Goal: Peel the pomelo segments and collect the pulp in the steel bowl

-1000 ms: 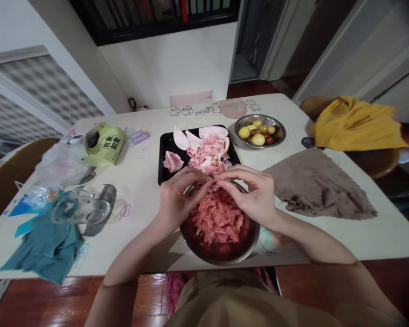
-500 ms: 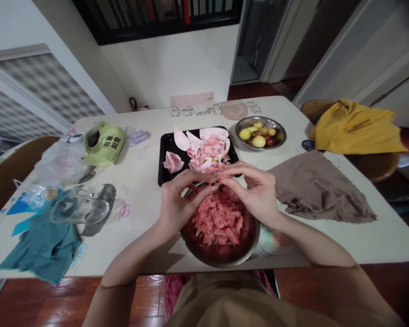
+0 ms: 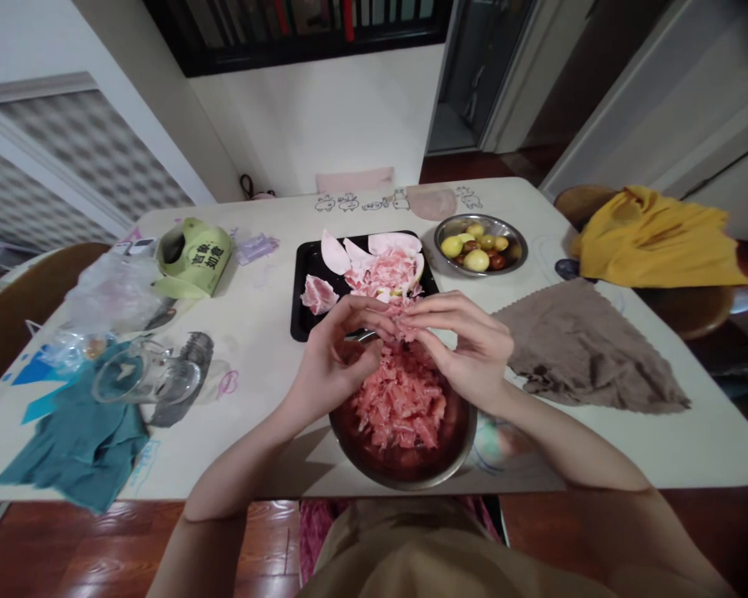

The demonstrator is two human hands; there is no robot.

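Note:
Above the far rim of a steel bowl [image 3: 465,453], my hands meet at a small piece of pink pomelo flesh [image 3: 402,322]. My right hand [image 3: 465,345] pinches it between thumb and fingertips. My left hand [image 3: 340,353] has its curled fingertips on the same piece, its thumb a little lower. Torn pomelo flesh [image 3: 402,407] is heaped in the bowl beneath. Just beyond stands a black tray [image 3: 300,324] with pomelo peel [image 3: 333,253], pale pink membrane scraps [image 3: 390,272] and a pomelo segment [image 3: 317,295].
A steel bowl of small round fruit [image 3: 477,249] stands behind on the right. A brown cloth [image 3: 598,349] lies right, a yellow cloth [image 3: 654,241] beyond. On the left are a glass pitcher [image 3: 150,374], a teal cloth [image 3: 87,440], plastic bags [image 3: 112,291] and a green box [image 3: 196,257].
My left thumb has drawn back and down from the pinch, opening a gap to the fingers. More of the pink piece shows between my hands. The view has shifted slightly.

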